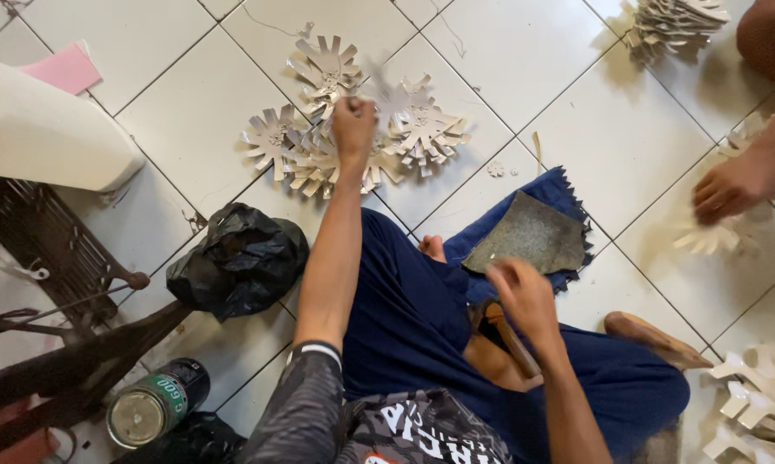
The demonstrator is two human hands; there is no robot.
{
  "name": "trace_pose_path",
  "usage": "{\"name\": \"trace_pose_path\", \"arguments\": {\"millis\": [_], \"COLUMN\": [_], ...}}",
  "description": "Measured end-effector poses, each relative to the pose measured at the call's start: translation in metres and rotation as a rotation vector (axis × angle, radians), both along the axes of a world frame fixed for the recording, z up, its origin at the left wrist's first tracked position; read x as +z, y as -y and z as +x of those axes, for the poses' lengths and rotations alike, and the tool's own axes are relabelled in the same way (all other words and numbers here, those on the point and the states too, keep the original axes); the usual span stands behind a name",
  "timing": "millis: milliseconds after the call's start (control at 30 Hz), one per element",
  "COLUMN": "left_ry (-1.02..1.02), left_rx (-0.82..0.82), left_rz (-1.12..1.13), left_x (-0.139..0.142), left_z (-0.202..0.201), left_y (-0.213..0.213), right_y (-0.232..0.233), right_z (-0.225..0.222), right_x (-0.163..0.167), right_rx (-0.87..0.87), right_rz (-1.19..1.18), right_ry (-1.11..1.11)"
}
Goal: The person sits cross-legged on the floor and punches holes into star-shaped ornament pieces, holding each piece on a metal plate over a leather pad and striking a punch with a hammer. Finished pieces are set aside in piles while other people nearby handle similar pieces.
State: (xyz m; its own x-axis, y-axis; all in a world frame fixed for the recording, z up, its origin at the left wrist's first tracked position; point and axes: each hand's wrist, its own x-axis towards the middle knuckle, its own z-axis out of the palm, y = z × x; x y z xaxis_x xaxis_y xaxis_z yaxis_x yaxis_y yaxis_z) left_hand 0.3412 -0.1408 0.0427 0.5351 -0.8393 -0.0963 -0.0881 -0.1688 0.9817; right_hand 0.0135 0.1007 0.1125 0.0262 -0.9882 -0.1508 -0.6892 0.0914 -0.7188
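**Floor worker reaches into heap of white cutouts**

Patterned shirt [387, 425] and navy-clad crossed legs [422, 318] fill the near frame: person seated on white tile floor [189, 112], work spread w/in arm's reach. Left hand [354, 127] stretched fwd onto the pile of white spiky cutouts [318, 155], fingers curled shut over the top pieces; whether one is actually pinched, can't tell, motion blur. Cutouts lie flat, overlapping, prongs fanning outward all round, so no clear long axis; the heap itself runs roughly left-right across the tiles. Right hand [525, 296] hovers over lap beside grey pad [533, 236] on blue cloth [568, 193], fingers loosely bent, apparently empty. Pad probably parked there as a lap-side work surface. Black plastic bag [237, 262] and green can [155, 404] sit at left. Another person's hand [735, 185] presses a cutout at far right; more stacks at top right [671, 21] and bottom right [753, 404].
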Motion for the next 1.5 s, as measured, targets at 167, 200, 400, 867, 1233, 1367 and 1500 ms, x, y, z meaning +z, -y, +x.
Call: {"name": "trace_pose_path", "arguments": {"millis": [167,200,400,867,1233,1367,1500], "left_ry": [-0.198,-0.246,-0.333,-0.311,-0.001,0.222,0.013], "left_rx": [0.216,0.239,0.476,0.532,0.027,-0.295,-0.533], "left_rz": [-0.265,-0.312,-0.307,-0.173,-0.204,-0.079,0.140], "left_x": [0.023,0.021,-0.017,-0.049,-0.033,-0.032,-0.039], "left_z": [-0.003,-0.010,-0.016,-0.029,-0.059,-0.105,-0.189], "left_y": [-0.040,-0.051,-0.054,-0.020,-0.038,-0.060,-0.100], "right_y": [0.132,0.157,0.245,0.265,0.122,0.092,0.083], "right_z": [0.068,0.083,0.143,0.065,-0.121,-0.169,-0.162], "right_x": [-0.026,-0.033,-0.055,-0.037,0.003,-0.013,-0.031], "right_rx": [0.113,0.153,0.294,-0.078,0.048,0.250,0.096], "right_rz": [-0.318,-0.400,-0.394,-0.170,0.279,0.266,-0.183], "right_ry": [0.034,0.037,-0.283,0.409,0.063,-0.175,-0.281]}}
